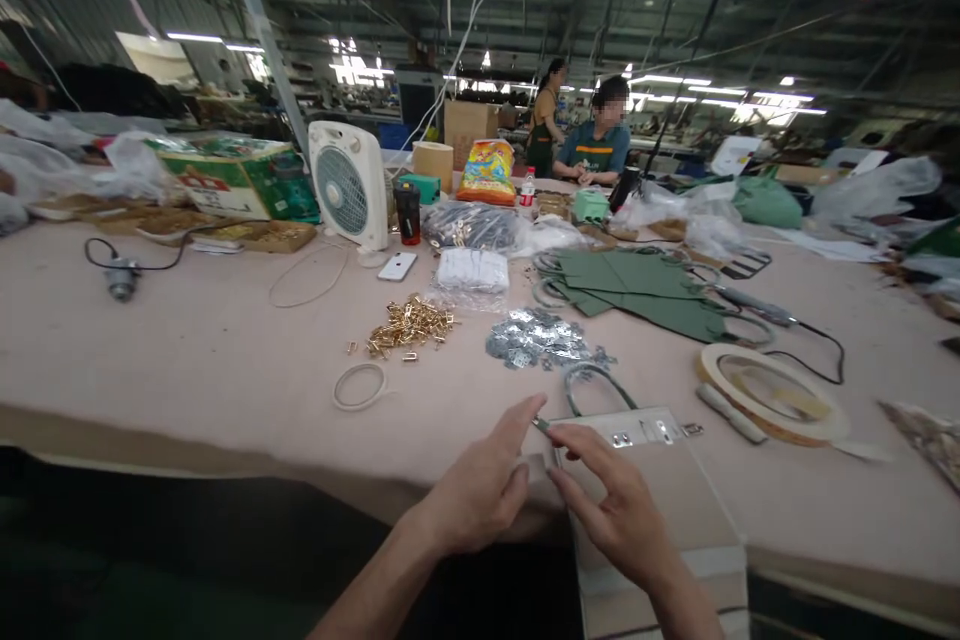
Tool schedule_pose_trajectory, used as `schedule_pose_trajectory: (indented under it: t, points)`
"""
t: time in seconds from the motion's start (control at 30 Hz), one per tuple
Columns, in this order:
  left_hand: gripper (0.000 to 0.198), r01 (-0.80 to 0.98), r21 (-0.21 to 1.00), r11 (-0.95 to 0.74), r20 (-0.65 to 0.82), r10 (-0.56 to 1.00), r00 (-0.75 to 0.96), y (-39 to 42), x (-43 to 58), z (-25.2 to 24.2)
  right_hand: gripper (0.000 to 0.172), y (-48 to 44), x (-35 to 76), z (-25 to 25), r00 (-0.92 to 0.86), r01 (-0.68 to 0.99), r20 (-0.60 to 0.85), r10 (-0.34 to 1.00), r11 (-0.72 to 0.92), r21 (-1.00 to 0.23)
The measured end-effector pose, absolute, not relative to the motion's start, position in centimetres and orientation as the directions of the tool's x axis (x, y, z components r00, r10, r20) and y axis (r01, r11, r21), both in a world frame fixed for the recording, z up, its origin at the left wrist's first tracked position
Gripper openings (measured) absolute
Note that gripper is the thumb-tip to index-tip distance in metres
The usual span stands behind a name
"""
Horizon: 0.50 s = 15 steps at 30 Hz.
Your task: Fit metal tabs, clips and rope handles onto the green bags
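Note:
A beige bag panel [652,495] lies over the table's front edge, with a green looped handle [600,382] at its top and small metal plates [622,439] along its pale upper strip. My left hand [480,485] reaches in from the left, its index fingertip against a small green tab with a metal end [541,424] at the panel's upper left corner. From the right, my right hand [619,500] curls its fingers over that corner, its index fingertip at the same tab. A buckle [691,429] sticks out at the opposite corner. The fingers partly hide the tab.
Beyond my hands lie a pile of gold buckles [412,325] and a heap of silver plates [536,338]. A small tape roll [360,387] is at left, a large one [772,395] at right. Green panels [637,285] and a fan [349,185] are farther back. A co-worker [596,140] sits opposite.

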<state>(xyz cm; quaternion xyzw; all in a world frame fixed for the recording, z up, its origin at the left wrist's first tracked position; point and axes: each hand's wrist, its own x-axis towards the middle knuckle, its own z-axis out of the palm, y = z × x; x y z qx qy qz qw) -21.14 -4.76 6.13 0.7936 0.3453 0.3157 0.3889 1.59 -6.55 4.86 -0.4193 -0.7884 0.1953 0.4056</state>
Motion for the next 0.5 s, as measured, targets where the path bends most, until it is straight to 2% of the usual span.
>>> schedule_pose_trajectory:
  t: [0.1, 0.27, 0.37, 0.5]
  points:
    - [0.085, 0.301, 0.801, -0.517, 0.249, 0.746, 0.618, -5.0, -21.0, 6.7, 0.034, -6.7, 1.0, 5.1, -0.373, 0.500, 0.439, 0.817, 0.576, -0.647]
    - [0.088, 0.289, 0.763, -0.579, 0.273, 0.693, 0.668, -5.1, -20.7, 7.2, 0.017, -7.0, 0.6, 5.2, -0.398, 0.490, 0.391, 0.830, 0.552, -0.675]
    - [0.073, 0.315, 0.773, -0.551, 0.258, 0.726, 0.637, -4.9, -20.4, 7.3, 0.014, -7.3, 0.9, 5.2, -0.370, 0.521, 0.413, 0.832, 0.554, -0.650]
    - [0.039, 0.300, 0.817, -0.492, 0.253, 0.774, 0.581, -4.6, -19.6, 7.4, 0.015, -7.6, 1.6, 5.3, -0.356, 0.545, 0.433, 0.828, 0.560, -0.624]
